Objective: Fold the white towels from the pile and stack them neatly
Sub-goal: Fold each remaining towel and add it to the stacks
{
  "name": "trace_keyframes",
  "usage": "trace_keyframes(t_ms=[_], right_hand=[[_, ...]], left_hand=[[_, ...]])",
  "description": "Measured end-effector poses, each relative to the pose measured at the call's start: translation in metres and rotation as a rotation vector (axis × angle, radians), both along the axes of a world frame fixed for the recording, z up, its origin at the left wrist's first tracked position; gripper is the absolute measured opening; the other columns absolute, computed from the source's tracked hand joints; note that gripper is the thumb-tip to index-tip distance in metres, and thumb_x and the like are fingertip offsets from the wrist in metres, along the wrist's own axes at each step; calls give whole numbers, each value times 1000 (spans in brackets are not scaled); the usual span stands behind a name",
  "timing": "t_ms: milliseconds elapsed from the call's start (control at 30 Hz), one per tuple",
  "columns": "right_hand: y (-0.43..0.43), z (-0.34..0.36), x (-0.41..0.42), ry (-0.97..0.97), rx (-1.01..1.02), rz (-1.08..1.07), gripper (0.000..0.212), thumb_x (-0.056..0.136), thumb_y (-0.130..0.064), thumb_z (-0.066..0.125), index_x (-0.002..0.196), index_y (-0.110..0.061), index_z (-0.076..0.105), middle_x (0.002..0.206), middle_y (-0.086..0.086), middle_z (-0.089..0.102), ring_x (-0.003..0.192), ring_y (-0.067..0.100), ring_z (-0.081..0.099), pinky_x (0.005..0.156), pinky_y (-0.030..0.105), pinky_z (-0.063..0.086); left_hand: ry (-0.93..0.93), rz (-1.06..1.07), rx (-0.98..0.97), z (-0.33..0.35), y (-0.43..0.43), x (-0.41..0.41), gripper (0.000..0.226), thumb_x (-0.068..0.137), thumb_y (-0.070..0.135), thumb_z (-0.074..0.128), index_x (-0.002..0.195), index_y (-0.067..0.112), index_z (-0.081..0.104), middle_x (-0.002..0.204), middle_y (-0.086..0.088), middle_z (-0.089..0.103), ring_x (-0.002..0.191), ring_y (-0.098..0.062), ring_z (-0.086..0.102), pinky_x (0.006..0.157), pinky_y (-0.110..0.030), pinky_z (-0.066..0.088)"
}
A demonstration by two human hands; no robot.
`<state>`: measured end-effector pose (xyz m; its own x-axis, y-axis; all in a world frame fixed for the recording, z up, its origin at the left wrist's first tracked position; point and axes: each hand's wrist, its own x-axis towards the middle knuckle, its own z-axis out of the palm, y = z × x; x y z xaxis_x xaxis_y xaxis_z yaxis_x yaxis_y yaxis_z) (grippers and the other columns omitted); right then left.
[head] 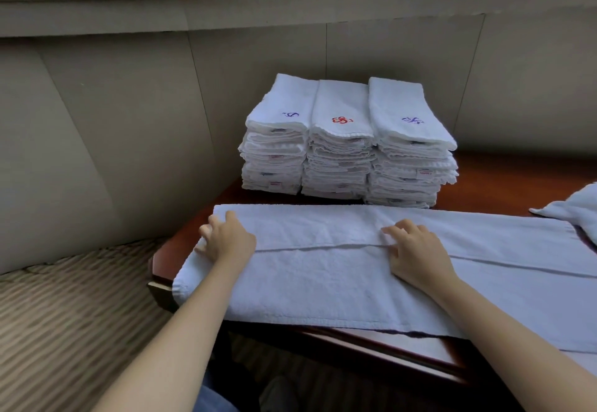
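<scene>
A long white towel lies flat across the dark wooden table, folded lengthwise with one edge running along its middle. My left hand rests on the towel's left end, fingers spread and lightly bent on the cloth. My right hand presses on the towel near its middle, fingertips at the folded edge. Behind the towel stand three stacks of folded white towels, side by side against the wall, the top ones embroidered in blue, red and blue.
Another white towel lies at the right edge of the table. A beige wall panel rises behind and to the left. Striped carpet covers the floor at the left. The table's front edge runs below the towel.
</scene>
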<state>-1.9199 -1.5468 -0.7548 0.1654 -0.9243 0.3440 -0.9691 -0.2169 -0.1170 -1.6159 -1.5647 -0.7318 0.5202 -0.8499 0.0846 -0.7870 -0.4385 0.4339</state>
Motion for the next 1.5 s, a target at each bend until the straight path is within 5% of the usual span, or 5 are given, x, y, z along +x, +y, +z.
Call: trace_keyframes(t_ms=[367,567,1033,1233,1500], right_hand=[[-3,2,8,90,-89,32,23,96,-19,48,101,-12,69,120,6,57,103,30,51,86,38,39],[-2,3,6,52,6,74,34,97,-27,42,129,-28,53,131,-6,51,123,19,41,102,30,29],[-4,-2,15,-5,244,145,44,102,-35,29,146,-31,32,156,-2,24,144,19,17,116,34,12],[-2,0,12,80,438,140,47,98,-56,12,145,-55,6,160,-4,-4,147,24,-8,116,49,-5],[27,-3,8,74,441,180,52,98,-55,17,149,-44,9,160,-4,-4,147,25,-7,116,49,-4]], left_hand=[[469,55,42,5,-24,70,11,83,10,68,88,9,59,92,-16,59,83,-27,55,70,-31,42],[491,75,-356,8,-36,68,37,84,9,65,121,14,57,114,-9,65,90,-24,56,73,-31,45],[-366,-107,106,-9,-17,27,33,98,28,35,124,16,53,136,-10,46,129,-29,33,107,-42,23],[-150,-341,302,-28,-13,-42,71,89,71,8,151,36,7,161,-5,-5,146,-33,-6,110,-62,-2],[-254,-471,289,-26,-35,-34,61,90,70,8,147,49,2,161,6,-6,147,-27,-5,111,-62,0]])
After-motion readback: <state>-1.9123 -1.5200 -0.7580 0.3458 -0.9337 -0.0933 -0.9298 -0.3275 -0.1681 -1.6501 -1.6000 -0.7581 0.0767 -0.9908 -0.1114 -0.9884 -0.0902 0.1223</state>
